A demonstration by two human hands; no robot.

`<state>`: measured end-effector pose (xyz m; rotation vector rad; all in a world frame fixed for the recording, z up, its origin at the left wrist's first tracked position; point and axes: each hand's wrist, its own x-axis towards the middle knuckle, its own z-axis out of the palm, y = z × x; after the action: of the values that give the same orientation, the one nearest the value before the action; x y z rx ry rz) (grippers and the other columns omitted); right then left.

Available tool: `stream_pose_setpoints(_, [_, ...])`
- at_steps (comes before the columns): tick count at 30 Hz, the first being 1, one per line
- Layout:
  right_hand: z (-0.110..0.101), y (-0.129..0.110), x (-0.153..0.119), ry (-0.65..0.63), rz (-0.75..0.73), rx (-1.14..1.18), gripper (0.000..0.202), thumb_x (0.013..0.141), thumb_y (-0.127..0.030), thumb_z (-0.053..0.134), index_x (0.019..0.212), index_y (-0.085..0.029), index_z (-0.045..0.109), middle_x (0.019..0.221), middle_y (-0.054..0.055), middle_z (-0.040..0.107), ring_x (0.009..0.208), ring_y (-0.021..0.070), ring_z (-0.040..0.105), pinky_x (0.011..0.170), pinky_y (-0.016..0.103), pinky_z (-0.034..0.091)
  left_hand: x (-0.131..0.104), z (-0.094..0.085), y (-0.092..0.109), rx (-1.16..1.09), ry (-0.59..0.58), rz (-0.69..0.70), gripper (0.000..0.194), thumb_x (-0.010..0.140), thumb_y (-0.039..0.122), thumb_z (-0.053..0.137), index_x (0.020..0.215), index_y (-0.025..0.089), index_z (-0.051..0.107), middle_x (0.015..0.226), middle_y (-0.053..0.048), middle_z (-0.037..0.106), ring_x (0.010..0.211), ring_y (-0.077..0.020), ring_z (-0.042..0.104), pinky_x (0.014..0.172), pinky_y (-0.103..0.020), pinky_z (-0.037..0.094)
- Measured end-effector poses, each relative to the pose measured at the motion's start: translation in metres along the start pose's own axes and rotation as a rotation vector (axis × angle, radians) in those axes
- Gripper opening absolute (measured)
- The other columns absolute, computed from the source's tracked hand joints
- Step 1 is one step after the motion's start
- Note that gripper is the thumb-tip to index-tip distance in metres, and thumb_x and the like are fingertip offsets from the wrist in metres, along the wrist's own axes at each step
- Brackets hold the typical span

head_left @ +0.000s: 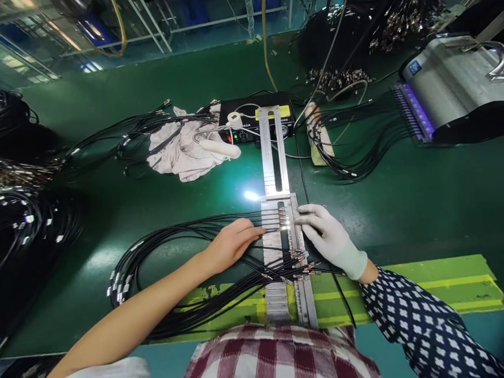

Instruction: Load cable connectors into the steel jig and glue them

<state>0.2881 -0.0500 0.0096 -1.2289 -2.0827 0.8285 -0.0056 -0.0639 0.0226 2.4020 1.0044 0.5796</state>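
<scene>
A green counter fills most of the frame, with a black box at upper centre and a crumpled cloth left of it. A slotted metal guide runs up and down the middle of the frame. Black cables come across it from the lower left, their long axis roughly crosswise to the guide, tips pointing right. Several lie side by side near the slot at centre; others are bunched lower down, ends fanned over the guide.

The left hand, bare, is left of the guide, thumb and forefinger drawn together at a cable; whether they pinch it or press it down, I can't tell. The gloved right hand is on the opposite side, fingers slightly spread, tips at the guide's right edge. It is the nearer hand to the cable tips in the slot.
</scene>
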Motion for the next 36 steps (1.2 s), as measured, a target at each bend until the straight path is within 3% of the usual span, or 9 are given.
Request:
stream_pose_setpoints(4, [0.0,0.0,0.0,-0.002,-0.001,0.001,0.022,0.098,-0.026,0.047,0.101,-0.025,0.069,0.125,0.007,0.06,0.118,0.0249,0.058,0.099,0.044,0.051,0.003,0.01,-0.01,-0.013,0.009,0.038,0.025,0.1,0.018,0.045,0.118,0.018,0.062,0.091,-0.006,0.061,0.084,-0.0145,0.056,0.076,-0.026,0.048])
stream_pose_setpoints(16, [-0.001,0.0,0.001,-0.006,0.014,0.002,0.022,0.097,-0.024,0.048,0.1,-0.025,0.069,0.124,0.008,0.06,0.115,0.0253,0.06,0.098,0.045,0.053,0.008,0.011,-0.006,0.095,-0.02,0.154,0.031,0.101,0.015,0.036,0.119,0.016,0.06,0.095,-0.008,0.06,0.086,-0.0166,0.054,0.077,-0.028,0.044])
stream_pose_setpoints(19, [-0.001,-0.001,0.002,-0.001,0.006,0.008,0.022,0.096,-0.024,0.047,0.1,-0.025,0.069,0.123,0.008,0.061,0.114,0.0254,0.061,0.097,0.045,0.054,-0.004,0.015,-0.002,0.29,0.001,0.094,0.035,0.101,0.016,0.037,0.124,0.022,0.062,0.099,-0.009,0.06,0.09,-0.0189,0.053,0.079,-0.032,0.04])
stream_pose_setpoints(23, [-0.001,0.001,0.004,0.004,0.01,0.012,0.022,0.096,-0.024,0.047,0.099,-0.026,0.069,0.122,0.007,0.061,0.114,0.0248,0.061,0.097,0.044,0.054,-0.017,0.018,0.008,0.474,-0.083,0.042,0.042,0.099,0.012,0.035,0.137,0.018,0.053,0.082,-0.005,0.058,0.077,-0.0187,0.048,0.07,-0.032,0.034])
stream_pose_setpoints(26, [0.001,0.003,0.003,0.016,0.009,0.012,0.022,0.096,-0.024,0.047,0.099,-0.025,0.069,0.121,0.007,0.061,0.113,0.0243,0.061,0.098,0.044,0.054,-0.017,0.018,0.013,0.396,-0.116,0.014,0.037,0.101,0.018,0.037,0.136,0.017,0.051,0.087,-0.006,0.061,0.082,-0.0193,0.051,0.073,-0.033,0.036])
stream_pose_setpoints(30, [0.001,0.003,0.002,0.028,-0.025,-0.025,0.023,0.096,-0.024,0.047,0.1,-0.026,0.07,0.123,0.006,0.061,0.114,0.0248,0.062,0.098,0.044,0.054,-0.016,0.016,0.016,0.057,-0.161,-0.016,0.027,0.102,0.028,0.043,0.124,0.017,0.054,0.102,-0.009,0.063,0.095,-0.0192,0.055,0.085,-0.034,0.043])
stream_pose_setpoints(33, [0.001,0.001,0.0,0.035,-0.047,-0.058,0.023,0.096,-0.025,0.047,0.098,-0.025,0.07,0.123,0.007,0.062,0.114,0.0252,0.062,0.098,0.044,0.054,-0.022,0.014,0.018,-0.139,-0.168,-0.081,0.02,0.101,0.024,0.043,0.112,0.018,0.059,0.096,-0.007,0.063,0.091,-0.0167,0.057,0.081,-0.029,0.047])
stream_pose_setpoints(36, [0.001,0.001,0.0,0.031,-0.049,-0.071,0.024,0.097,-0.026,0.047,0.098,-0.025,0.07,0.123,0.007,0.062,0.114,0.0253,0.062,0.098,0.045,0.054,-0.029,0.011,0.023,-0.147,-0.113,-0.151,0.019,0.101,0.022,0.044,0.107,0.019,0.061,0.091,-0.005,0.062,0.085,-0.0146,0.058,0.077,-0.025,0.049])
